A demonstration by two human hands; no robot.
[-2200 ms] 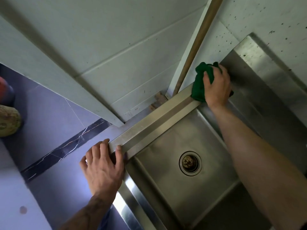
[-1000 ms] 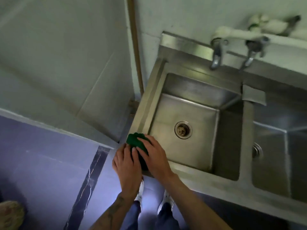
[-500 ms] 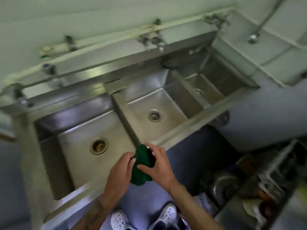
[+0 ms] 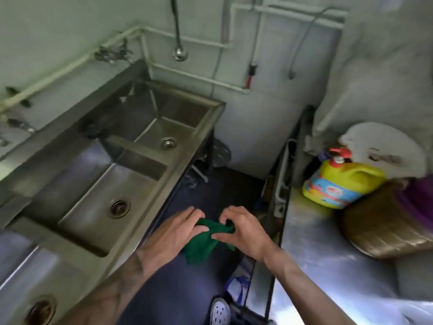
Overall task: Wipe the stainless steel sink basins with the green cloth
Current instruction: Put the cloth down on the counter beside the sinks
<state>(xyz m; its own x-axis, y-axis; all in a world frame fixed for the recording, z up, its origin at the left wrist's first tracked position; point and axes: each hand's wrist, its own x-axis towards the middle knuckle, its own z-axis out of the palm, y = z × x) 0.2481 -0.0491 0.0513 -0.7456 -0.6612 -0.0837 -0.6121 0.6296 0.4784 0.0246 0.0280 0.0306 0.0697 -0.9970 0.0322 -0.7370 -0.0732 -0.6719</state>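
Observation:
The green cloth [image 4: 203,240] hangs bunched between both my hands, over the dark floor and clear of the sink. My left hand [image 4: 173,233] pinches its left side and my right hand [image 4: 243,231] pinches its right side. The stainless steel sink [image 4: 150,221] runs along the left with three basins: the near one shows only its drain [image 4: 39,311], the middle basin [image 4: 93,207] lies beside my left forearm, and the far basin [image 4: 173,123] sits by the back wall.
A steel counter [image 4: 328,266] runs along the right, carrying a yellow detergent jug [image 4: 339,186], a brown bundle [image 4: 384,226] and a white board [image 4: 384,148]. Taps [image 4: 112,52] and white pipes line the wall. My white shoe [image 4: 220,310] stands on the floor.
My view has swung right from the left basin toward the counter. The cloth left the sink rim and both hands now hold it over the floor, spreading it apart.

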